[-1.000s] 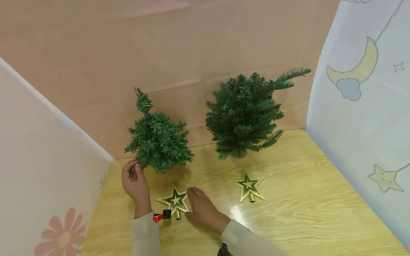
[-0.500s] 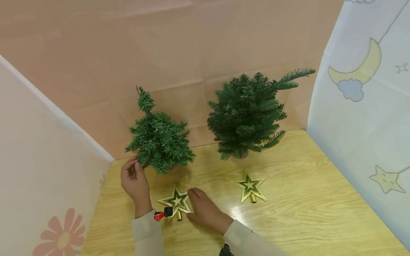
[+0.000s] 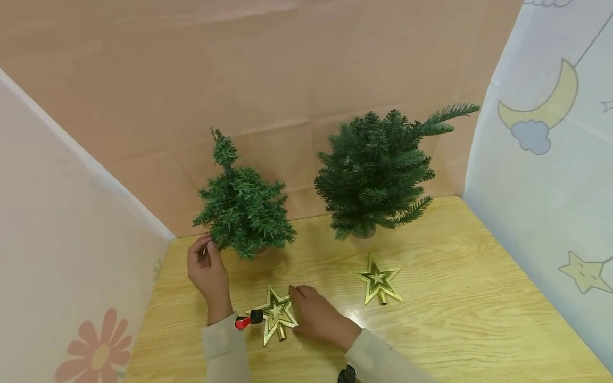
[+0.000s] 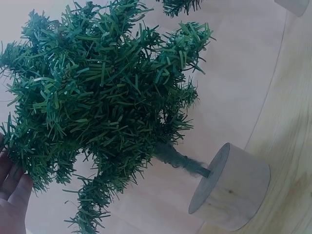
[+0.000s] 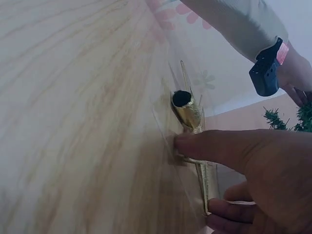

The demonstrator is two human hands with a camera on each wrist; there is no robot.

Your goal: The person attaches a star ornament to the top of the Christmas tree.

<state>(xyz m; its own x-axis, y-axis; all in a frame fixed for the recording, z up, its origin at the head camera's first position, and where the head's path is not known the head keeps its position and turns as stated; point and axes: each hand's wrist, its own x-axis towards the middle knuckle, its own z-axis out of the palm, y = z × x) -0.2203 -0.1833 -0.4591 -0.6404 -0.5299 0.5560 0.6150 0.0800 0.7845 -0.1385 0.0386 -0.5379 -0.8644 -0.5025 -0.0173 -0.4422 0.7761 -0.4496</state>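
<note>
A small artificial Christmas tree (image 3: 246, 210) stands at the back left on a round wooden base (image 4: 239, 190). My left hand (image 3: 208, 274) pinches a low branch tip on its left side; the left wrist view shows thumb and fingers at the needles. By one point, my right hand (image 3: 322, 319) holds a gold star tree topper (image 3: 276, 310) with a tube socket (image 5: 187, 109). In the right wrist view, the thumb (image 5: 209, 146) lies on one side of the star and the fingers on the other. The star is close to the tabletop, slightly turned.
A fuller, darker Christmas tree (image 3: 375, 175) stands at the back right, one long branch jutting right. Before it lies a second gold star topper (image 3: 377, 277). The wooden table (image 3: 455, 298) is bounded by an orange back cloth (image 3: 258, 69) and printed side cloths.
My right hand has taken the star slightly toward me and rotated it. The left hand stays at the branch. The head view has shifted a little.
</note>
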